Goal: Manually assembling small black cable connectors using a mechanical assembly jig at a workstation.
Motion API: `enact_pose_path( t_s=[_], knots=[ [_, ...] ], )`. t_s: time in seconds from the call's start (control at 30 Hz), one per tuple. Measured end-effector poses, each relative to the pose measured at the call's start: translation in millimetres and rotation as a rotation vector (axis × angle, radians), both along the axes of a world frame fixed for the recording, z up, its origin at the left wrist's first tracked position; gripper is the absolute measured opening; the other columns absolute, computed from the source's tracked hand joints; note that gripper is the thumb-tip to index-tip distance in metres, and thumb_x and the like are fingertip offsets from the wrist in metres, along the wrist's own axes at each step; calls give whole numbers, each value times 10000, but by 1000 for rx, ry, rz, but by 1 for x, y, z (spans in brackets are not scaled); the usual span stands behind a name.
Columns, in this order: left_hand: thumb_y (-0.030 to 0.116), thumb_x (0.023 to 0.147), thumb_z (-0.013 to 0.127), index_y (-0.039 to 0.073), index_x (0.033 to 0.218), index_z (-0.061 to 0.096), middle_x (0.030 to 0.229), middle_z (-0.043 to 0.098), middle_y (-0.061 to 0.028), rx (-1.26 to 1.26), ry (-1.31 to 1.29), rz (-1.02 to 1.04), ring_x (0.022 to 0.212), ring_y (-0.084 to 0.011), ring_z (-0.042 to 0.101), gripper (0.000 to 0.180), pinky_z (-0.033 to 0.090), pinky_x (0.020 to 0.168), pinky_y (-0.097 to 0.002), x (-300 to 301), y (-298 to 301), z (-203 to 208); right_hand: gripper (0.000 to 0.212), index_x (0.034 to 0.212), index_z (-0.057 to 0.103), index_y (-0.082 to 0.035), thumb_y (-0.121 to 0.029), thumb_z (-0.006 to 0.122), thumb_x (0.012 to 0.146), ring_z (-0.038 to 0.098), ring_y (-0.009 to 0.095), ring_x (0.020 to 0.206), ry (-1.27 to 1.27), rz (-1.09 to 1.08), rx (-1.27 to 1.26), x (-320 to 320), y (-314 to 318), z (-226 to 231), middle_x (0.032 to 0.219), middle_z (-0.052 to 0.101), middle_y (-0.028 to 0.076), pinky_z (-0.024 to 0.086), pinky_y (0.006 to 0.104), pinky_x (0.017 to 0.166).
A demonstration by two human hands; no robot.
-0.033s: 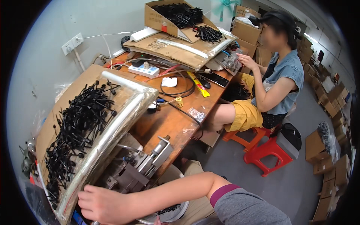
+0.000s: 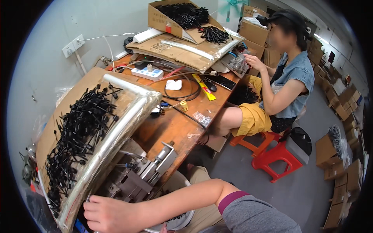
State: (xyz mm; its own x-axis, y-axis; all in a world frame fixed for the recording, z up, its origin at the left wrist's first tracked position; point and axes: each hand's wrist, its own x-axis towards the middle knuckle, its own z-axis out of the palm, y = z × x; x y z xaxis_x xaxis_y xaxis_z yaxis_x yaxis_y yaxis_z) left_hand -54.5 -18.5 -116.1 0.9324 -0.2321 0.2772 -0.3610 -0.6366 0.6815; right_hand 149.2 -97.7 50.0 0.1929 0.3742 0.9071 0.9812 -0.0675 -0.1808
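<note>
My right hand (image 2: 109, 213) reaches across to the lower left, beside a grey metal bench fixture (image 2: 134, 182) with a small cylinder. Its fingers are curled and closed; whatever lies in them is hidden. The hand is close to the plastic-wrapped edge of a tilted cardboard tray (image 2: 128, 83), which bears a heap of thin black parts with knobbed ends (image 2: 83, 124). Under my right forearm, at the bottom edge, only a fingertip of my left hand (image 2: 164, 229) shows, over a white basket (image 2: 188, 219) with black pieces in it. The rest of that hand is out of sight.
Across the wooden table (image 2: 171, 130) lie a power strip (image 2: 147, 73), looped cables, a yellow packet (image 2: 204, 87) and a phone (image 2: 220, 81). A cardboard box (image 2: 157, 17) of black parts stands behind. A co-worker (image 2: 289, 83) sits at right, beside a red stool (image 2: 274, 161).
My right hand has shifted slightly right, away from the tray's wrapped edge, with its fingers still curled. The whole view has drifted a little.
</note>
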Motion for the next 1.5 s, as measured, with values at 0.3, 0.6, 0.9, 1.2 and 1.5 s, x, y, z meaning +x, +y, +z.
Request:
enact_pose_path(
  t_s=[0.3,0.6,0.9,1.2,1.5],
  knots=[
    [-15,911,575,-24,1273,505,1084,569,-187,18,78,-73,848,-281,558,368,481,776,-365,10,-4,-17,157,795,576,-54,-171,680,800,531,257,783,410,199,73,-36,-66,-35,771,540,68,399,359,701],
    [-14,906,611,-65,1138,563,906,621,-161,219,144,-29,767,-307,545,242,480,734,-346,6,13,-26,138,829,586,-36,-159,638,861,584,281,765,683,250,112,-69,-84,-68,795,597,84,458,384,719],
    [12,854,644,-35,1125,589,982,629,-155,132,178,-53,859,-305,570,280,481,772,-369,4,9,-22,143,830,597,-27,-162,615,872,600,289,788,759,266,42,-88,-80,-83,799,610,93,471,400,729],
    [63,812,661,3,1126,595,1043,613,-147,77,130,-63,947,-297,568,327,467,807,-395,2,6,-22,144,858,607,-15,-157,620,878,600,303,785,785,257,18,-100,-82,-85,816,615,112,487,396,717],
    [114,769,677,41,1127,601,1105,598,-140,58,93,-34,1035,-290,567,373,454,843,-420,13,8,-25,128,899,646,9,-117,646,874,628,285,774,809,232,-13,-96,-82,-79,837,645,122,506,366,694]
  ],
)
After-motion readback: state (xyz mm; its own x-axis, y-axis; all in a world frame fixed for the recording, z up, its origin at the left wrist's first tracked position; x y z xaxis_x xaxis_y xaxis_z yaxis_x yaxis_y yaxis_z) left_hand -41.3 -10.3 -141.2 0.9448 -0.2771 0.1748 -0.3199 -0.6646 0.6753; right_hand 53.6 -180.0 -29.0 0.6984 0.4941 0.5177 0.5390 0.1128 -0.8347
